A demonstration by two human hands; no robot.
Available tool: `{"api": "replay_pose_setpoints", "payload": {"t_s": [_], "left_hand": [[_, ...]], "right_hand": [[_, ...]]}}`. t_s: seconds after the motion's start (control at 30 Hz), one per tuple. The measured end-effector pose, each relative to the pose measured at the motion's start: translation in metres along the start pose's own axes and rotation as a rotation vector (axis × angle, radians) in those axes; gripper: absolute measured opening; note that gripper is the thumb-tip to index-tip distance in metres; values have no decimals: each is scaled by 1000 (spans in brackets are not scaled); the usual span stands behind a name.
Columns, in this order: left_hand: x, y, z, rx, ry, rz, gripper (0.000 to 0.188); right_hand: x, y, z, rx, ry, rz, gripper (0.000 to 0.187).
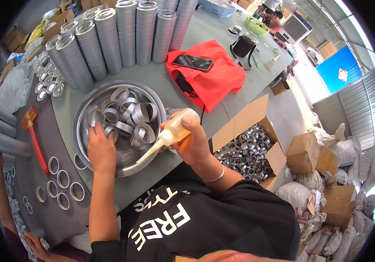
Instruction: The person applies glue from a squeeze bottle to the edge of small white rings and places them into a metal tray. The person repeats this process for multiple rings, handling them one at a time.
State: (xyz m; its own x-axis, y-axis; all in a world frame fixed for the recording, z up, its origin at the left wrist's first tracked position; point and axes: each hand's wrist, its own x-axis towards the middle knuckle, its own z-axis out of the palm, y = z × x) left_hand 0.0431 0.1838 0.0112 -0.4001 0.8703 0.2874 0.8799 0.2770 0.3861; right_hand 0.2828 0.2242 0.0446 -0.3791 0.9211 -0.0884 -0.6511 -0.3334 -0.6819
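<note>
The right hand (194,145) has its grip clamped on the bottle (179,126) at frame centre, nozzle (151,150) slanting down-left over the bowl (78,124). The left hand (102,147) meets rings (140,114) left of centre; whether its grip pinches one, I cannot tell. Best, probably: separate one ring, squeeze lightly.

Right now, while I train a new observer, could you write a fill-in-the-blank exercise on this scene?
The wearer's ___ hand holds a translucent yellowish squeeze bottle.
Their ___ hand reaches into a round silver metal basin.
A black rectangular phone lies on ___ fabric.

Missing: right; left; red.
</note>
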Motion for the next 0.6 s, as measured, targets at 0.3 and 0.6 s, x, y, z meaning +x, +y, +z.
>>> {"api": "replay_pose_setpoints", "payload": {"t_s": [0.3,0.6], "left_hand": [[30,-13,-3,-10,16,3,39],[30,-29,-2,174,-45,257,33]], "right_hand": [[0,4,-3,20,-23,-32,37],[3,-4,-9,9,-1,-54,39]]}}
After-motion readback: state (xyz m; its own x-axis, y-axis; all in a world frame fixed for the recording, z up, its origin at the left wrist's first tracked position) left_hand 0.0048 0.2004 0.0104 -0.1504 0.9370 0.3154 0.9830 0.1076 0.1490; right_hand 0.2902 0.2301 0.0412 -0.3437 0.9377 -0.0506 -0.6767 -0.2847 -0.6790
